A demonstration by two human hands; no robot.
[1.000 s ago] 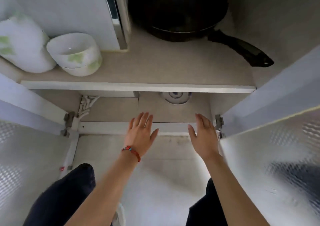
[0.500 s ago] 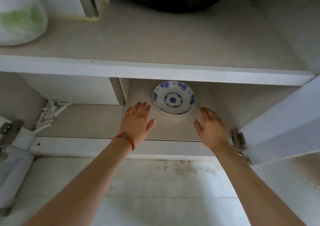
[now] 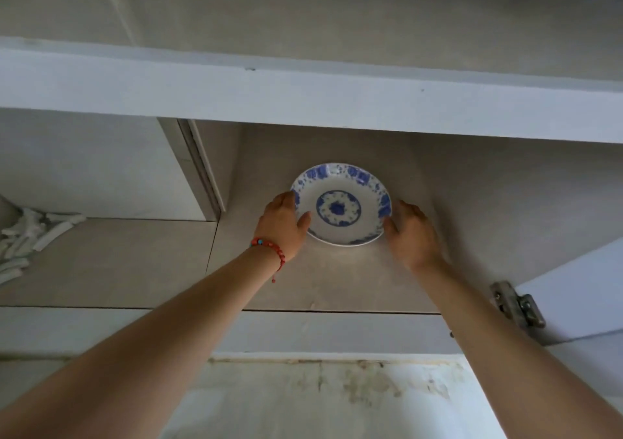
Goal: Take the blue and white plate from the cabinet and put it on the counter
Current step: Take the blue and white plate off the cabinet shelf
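Observation:
The blue and white plate (image 3: 340, 202) lies on the lower shelf (image 3: 337, 280) of the open cabinet, deep inside. My left hand (image 3: 281, 226), with a red bead bracelet on the wrist, grips the plate's left rim, thumb on top of the rim. Against the right rim rests my right hand (image 3: 409, 233), its fingers curled around the edge. Both arms reach in under the upper shelf board (image 3: 303, 91).
A vertical divider (image 3: 199, 169) stands left of the plate. White stick-like pieces (image 3: 30, 236) lie in the left compartment. A metal hinge (image 3: 517, 304) and the open right door (image 3: 580, 297) flank my right arm. The stained floor (image 3: 320, 401) lies below.
Both hands have moved forward into the cabinet and closed on the plate's two sides. The view has come closer to the lower shelf.

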